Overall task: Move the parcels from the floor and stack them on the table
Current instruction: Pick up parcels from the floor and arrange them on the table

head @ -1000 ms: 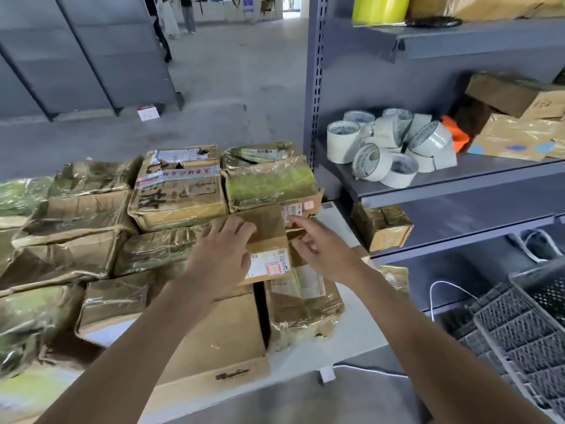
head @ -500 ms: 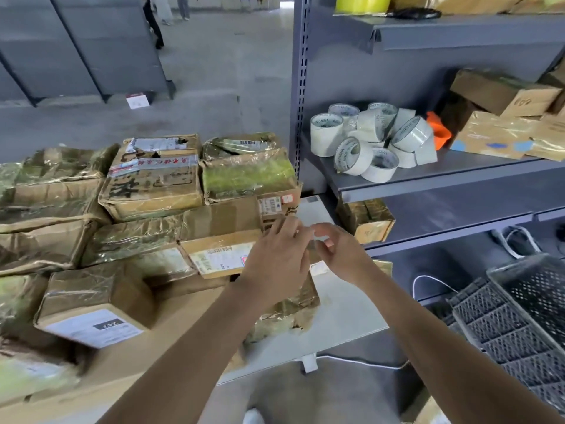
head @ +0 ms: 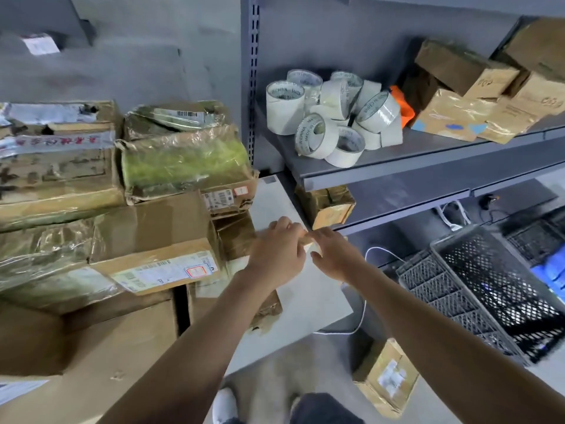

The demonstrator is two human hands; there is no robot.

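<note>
Now the left hand (head: 276,255) and right hand (head: 336,255) have left the labelled parcel (head: 159,249) and met over the bare right end of the desk (head: 305,295), fingertips touching. The right lies with straight fingers. The left curls its fingers out of sight, so I cannot tell whether it pinches anything. The labelled parcel, brown cardboard with a white shipping label, rests tilted atop the stacked parcels. Another taped parcel (head: 386,377) lies on the floor (head: 290,371) beside a grey crate (head: 458,286).
</note>
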